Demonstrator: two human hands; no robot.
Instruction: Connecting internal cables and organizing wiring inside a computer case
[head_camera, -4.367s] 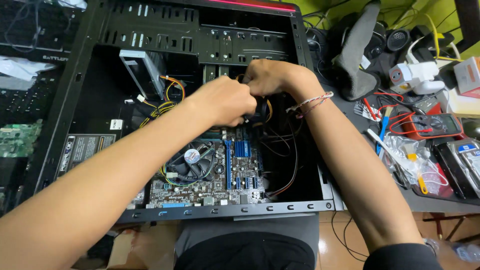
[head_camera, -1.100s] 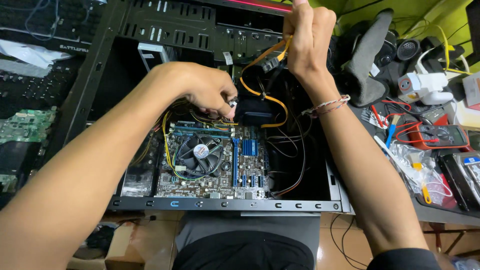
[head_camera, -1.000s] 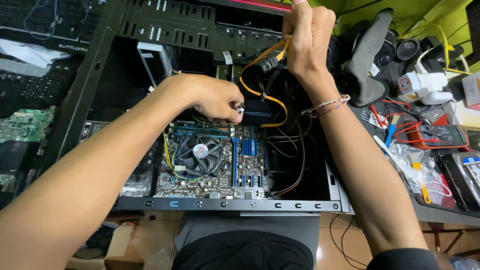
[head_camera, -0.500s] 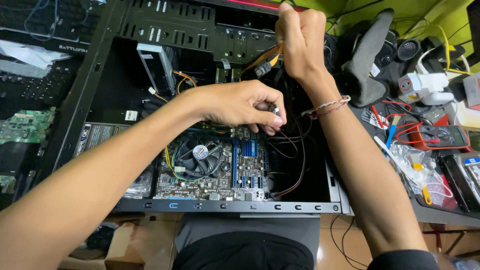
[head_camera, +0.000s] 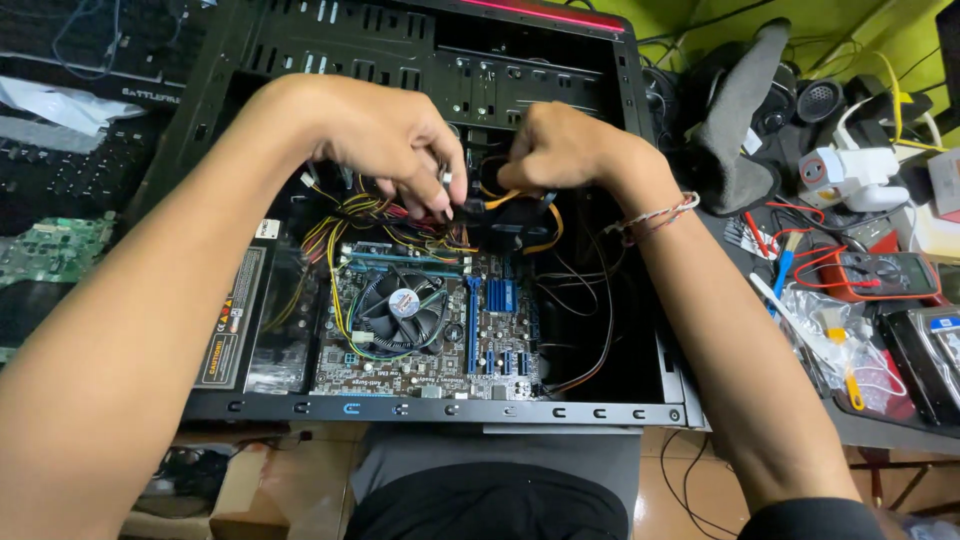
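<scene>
Mid cable-hookup inside the open computer case (head_camera: 450, 408): left hand (head_camera: 385, 140) pinched on a connector, right hand (head_camera: 565, 150) gripping the orange cable (head_camera: 505, 200) above the motherboard (head_camera: 430, 320), needing careful alignment next.

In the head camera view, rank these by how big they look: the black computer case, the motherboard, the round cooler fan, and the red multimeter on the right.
1. Black computer case, by far the largest.
2. Motherboard.
3 and 4. Cooler fan and red multimeter look about alike, so no ranking; wires partly cover the meter.

Both hands' fingers (head_camera: 432, 190) hide the cable connector they pinch.
</scene>
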